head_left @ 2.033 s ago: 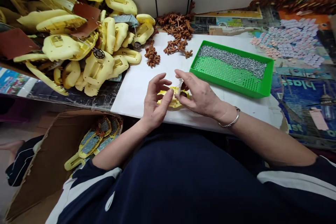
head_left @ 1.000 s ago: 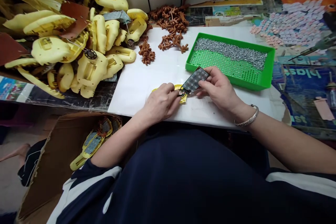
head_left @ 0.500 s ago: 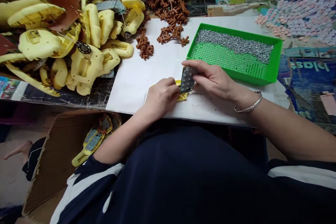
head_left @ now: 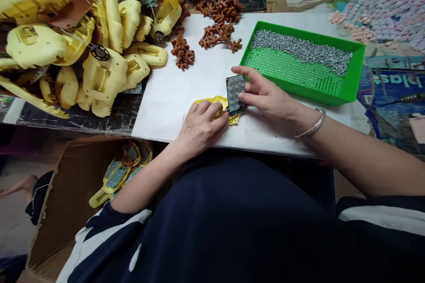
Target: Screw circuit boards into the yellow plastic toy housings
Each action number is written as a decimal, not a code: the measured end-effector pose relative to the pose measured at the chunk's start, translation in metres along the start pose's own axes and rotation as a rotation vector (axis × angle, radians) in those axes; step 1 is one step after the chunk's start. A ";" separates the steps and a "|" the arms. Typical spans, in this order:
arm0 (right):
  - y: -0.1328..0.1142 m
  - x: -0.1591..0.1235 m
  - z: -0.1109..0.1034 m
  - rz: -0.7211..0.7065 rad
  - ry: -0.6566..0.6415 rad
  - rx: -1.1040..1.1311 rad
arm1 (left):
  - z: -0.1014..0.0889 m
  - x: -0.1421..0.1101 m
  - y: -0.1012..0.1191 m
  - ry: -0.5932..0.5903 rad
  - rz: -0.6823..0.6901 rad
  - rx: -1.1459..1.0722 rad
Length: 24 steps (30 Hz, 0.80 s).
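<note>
My right hand [head_left: 265,95] grips a circuit board [head_left: 235,93] by its right edge, thumb and fingers on either side. The board is dark-rimmed with a grey face of round bumps, and it stands tilted over a yellow plastic shell [head_left: 212,99] on the white work surface [head_left: 166,110]. My left hand [head_left: 204,126] lies over the near side of that shell, fingers curled, with the fingertips close to the board's lower left corner. Much of the shell is hidden under this hand, and what the fingertips pinch there is too small to make out.
A green perforated tray [head_left: 335,95] of small screws [head_left: 299,48] stands at the back right. Brown bone-shaped parts [head_left: 219,35] lie behind. Yellow shells [head_left: 104,77] are piled at left, above a cardboard box [head_left: 69,203] holding assembled pieces. Pale small parts [head_left: 388,13] spread far right.
The circuit board came into my right hand after two seconds ago, and has since turned from slanted to nearly upright. My left hand went from spread fingers to curled over the shell.
</note>
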State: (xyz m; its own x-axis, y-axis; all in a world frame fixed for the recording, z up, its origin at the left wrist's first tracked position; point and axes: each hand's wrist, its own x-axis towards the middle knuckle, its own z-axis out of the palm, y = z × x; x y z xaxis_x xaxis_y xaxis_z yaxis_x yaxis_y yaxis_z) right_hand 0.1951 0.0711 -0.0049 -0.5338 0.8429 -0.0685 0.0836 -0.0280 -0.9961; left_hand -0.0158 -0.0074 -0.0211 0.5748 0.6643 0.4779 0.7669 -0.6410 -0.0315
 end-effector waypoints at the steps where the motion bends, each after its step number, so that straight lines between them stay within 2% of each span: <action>1: -0.001 0.001 0.000 -0.004 -0.009 -0.008 | 0.001 0.000 -0.001 0.011 0.006 0.004; 5: -0.004 0.003 0.000 -0.002 -0.015 -0.008 | 0.002 -0.001 -0.002 0.046 0.011 -0.004; 9: -0.004 0.004 -0.002 -0.005 0.003 -0.016 | 0.002 -0.002 -0.002 0.000 -0.017 -0.029; 14: -0.001 0.006 -0.006 -0.049 -0.071 -0.104 | 0.002 -0.002 -0.001 -0.023 -0.045 -0.063; 17: -0.001 0.006 -0.006 -0.070 -0.071 -0.130 | 0.002 -0.003 -0.002 -0.062 -0.073 -0.101; 24: -0.009 0.010 -0.004 -0.105 -0.068 -0.263 | 0.000 -0.002 -0.002 -0.035 -0.021 -0.033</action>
State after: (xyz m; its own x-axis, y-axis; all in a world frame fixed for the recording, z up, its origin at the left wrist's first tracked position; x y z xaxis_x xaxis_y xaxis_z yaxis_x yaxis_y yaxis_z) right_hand 0.1926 0.0817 0.0032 -0.6055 0.7956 0.0214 0.2358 0.2050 -0.9499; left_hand -0.0182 -0.0071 -0.0221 0.5685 0.6908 0.4468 0.7695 -0.6385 0.0080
